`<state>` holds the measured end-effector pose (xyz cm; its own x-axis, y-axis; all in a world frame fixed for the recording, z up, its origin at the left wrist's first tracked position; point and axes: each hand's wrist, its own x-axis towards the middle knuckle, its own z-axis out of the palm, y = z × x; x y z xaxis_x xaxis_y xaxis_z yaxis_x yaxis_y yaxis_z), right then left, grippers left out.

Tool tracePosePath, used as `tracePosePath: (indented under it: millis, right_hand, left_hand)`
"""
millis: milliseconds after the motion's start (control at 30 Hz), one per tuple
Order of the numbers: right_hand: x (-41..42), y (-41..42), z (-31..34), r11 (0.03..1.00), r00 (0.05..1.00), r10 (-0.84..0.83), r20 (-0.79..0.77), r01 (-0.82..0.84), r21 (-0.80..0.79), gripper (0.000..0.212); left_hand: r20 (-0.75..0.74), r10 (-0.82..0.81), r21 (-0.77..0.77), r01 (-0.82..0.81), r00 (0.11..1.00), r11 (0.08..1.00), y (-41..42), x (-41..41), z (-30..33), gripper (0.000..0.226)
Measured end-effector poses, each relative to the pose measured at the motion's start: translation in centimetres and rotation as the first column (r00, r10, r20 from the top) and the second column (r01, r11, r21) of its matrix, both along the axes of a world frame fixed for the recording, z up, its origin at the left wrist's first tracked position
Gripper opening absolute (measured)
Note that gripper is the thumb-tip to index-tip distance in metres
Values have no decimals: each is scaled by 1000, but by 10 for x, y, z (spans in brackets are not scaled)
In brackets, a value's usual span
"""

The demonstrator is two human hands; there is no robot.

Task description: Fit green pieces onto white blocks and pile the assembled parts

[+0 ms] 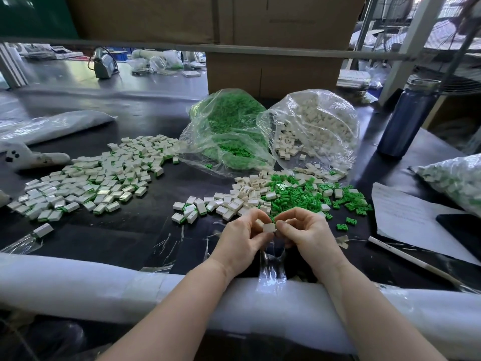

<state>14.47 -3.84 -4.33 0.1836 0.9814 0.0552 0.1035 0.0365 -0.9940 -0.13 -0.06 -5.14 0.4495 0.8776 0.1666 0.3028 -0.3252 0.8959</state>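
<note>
Both hands meet just above the near edge of the dark table. My left hand (240, 237) and my right hand (305, 231) together pinch one small white block (269, 227) between their fingertips. Whether a green piece sits on it is hidden by the fingers. Just beyond the hands lies a heap of loose white blocks (247, 196) mixed with loose green pieces (299, 195). A wide spread of assembled white-and-green parts (99, 175) covers the table to the left. Behind stand a clear bag of green pieces (229, 126) and a clear bag of white blocks (315, 126).
A dark blue bottle (406, 121) stands at the right. A sheet of paper (408, 220), a white pen (416, 261) and another bag of parts (458, 181) lie at the right. White foam padding (78, 282) lines the near table edge. Cardboard boxes (273, 71) rise behind the bags.
</note>
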Motion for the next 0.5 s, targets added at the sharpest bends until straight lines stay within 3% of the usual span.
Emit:
tracePosePath:
  millis: [267, 500]
  right_hand:
    - [-2, 2, 1, 998, 998, -54, 44, 52, 31, 21]
    - [-2, 10, 8, 996, 974, -88, 209, 83, 30, 14]
  left_hand:
    - [-6, 46, 83, -45, 999, 996, 2, 0, -1, 5]
    - [10, 88, 0, -88, 996, 996, 10, 5, 1, 14]
